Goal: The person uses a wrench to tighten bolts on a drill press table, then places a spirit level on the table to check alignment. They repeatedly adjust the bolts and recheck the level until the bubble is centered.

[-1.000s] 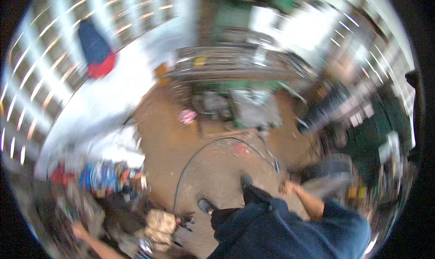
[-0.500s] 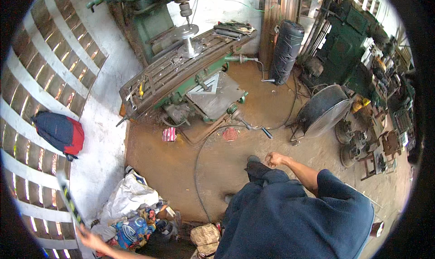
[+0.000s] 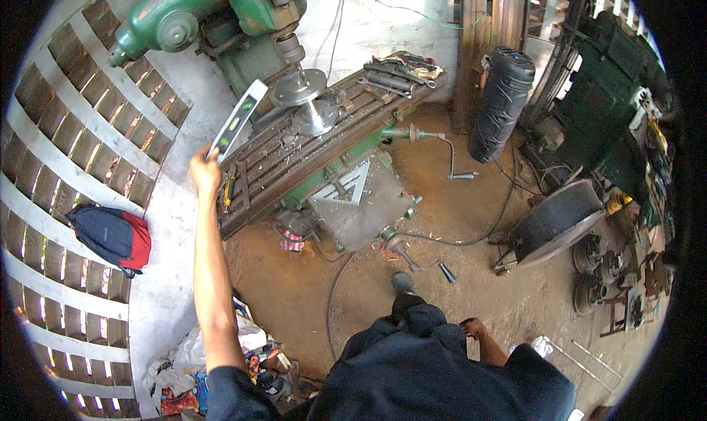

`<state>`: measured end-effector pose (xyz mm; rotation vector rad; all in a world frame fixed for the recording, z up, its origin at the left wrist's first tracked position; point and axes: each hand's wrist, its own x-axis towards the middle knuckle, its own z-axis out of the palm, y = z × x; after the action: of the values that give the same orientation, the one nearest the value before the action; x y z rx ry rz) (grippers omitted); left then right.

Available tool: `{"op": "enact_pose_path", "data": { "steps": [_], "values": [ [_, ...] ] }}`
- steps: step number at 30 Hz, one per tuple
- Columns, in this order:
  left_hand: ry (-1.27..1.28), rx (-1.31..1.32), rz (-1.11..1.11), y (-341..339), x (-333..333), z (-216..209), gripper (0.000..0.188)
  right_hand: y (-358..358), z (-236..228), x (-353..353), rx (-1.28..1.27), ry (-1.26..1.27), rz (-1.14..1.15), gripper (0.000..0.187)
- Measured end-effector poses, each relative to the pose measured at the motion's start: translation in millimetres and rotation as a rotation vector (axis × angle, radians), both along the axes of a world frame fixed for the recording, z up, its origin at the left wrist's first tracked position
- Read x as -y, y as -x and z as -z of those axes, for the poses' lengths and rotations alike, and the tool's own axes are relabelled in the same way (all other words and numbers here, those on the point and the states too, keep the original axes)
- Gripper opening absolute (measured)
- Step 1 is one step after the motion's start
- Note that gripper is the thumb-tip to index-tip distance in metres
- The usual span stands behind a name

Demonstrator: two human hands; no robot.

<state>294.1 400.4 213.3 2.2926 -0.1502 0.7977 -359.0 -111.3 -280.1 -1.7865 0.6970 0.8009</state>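
Observation:
My left hand (image 3: 205, 169) is closed round one end of a spirit level (image 3: 238, 121), which has green vials in a pale frame. My arm reaches forward and holds the level tilted up, close to the left end of a green milling machine (image 3: 243, 16). On the machine's slotted table (image 3: 272, 156) stands a shiny flanged metal piece (image 3: 315, 115) beneath the spindle, with metal chips around it. Low at my right side hangs my right hand (image 3: 473, 327), its fingers loosely bent and apart with nothing visible in them.
A triangular metal square (image 3: 346, 189) lies on a plate below the machine table. Crank handles (image 3: 446, 272) jut toward me. To the right stand a drum fan (image 3: 557, 222) and a black wrapped cylinder (image 3: 503, 104). A cable (image 3: 331, 303) crosses the floor; a backpack (image 3: 110, 235) sits left.
My left hand has swung the spirit level from low on the left up and forward toward the machine. The machine appears closer, and my right hand is lower beside my body.

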Motion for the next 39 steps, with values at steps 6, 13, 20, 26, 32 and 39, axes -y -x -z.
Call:
{"op": "enact_pose_path", "data": {
  "steps": [6,13,20,26,32,39],
  "values": [
    [-0.092,-0.135,-0.047,-129,102,-9,0.03,-61,-20,45,0.144,-0.368,0.757,0.029],
    [-0.154,-0.076,0.122,-171,165,9,0.024,-137,-56,85,0.215,-0.346,0.795,0.027],
    [-0.162,-0.089,0.211,-184,163,19,0.044,-126,-43,75,0.124,-0.234,0.767,0.03],
    [-0.075,-0.12,0.131,-155,116,26,0.07,-102,-43,69,-0.041,-0.351,0.742,0.031],
    [-0.031,-0.092,0.037,-71,65,66,0.062,-126,-40,95,0.047,-0.381,0.641,0.031],
    [0.228,-0.247,-0.049,42,41,147,0.048,-205,-54,140,0.218,-0.381,0.53,0.048]
  ]
}}
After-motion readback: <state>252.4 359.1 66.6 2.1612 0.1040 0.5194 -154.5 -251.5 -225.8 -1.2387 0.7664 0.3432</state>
